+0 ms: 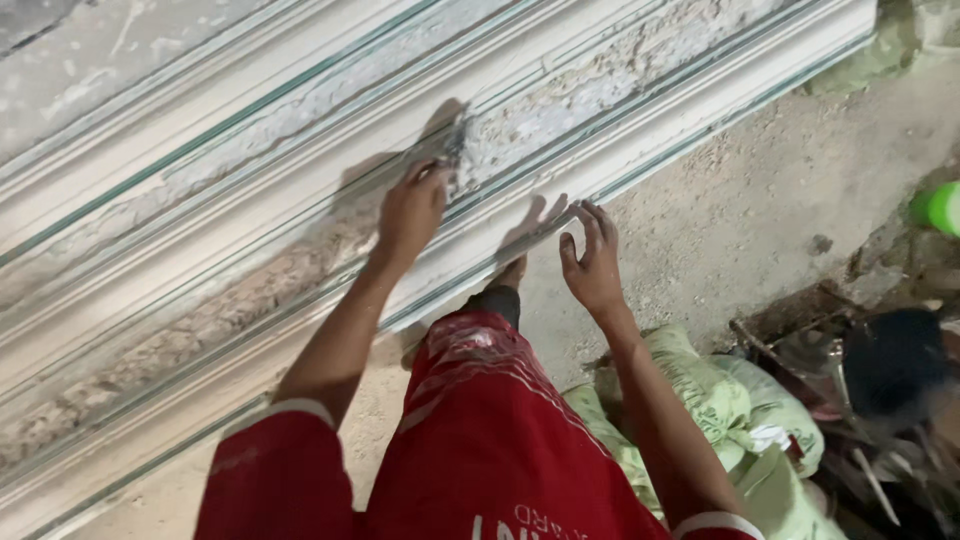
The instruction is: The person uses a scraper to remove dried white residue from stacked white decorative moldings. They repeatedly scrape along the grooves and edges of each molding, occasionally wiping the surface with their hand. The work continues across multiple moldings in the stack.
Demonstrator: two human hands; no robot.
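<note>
Pressing a small scraping tool [452, 150] against the long white plaster moulding [300, 190], my left hand [410, 212] grips it with fingers clenched near the moulding's middle ridge, while my right hand [592, 262] rests spread and empty at its lower edge. I judge a slip could gouge the rough crumbling band, or chip that thin edge.

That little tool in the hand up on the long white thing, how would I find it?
Find the long white moulding lying slantwise across the sandy floor. The left hand presses into its rough middle groove, and the small grey tool sticks out above the fingers. It is the only dark, plaster-caked thing there.
</note>
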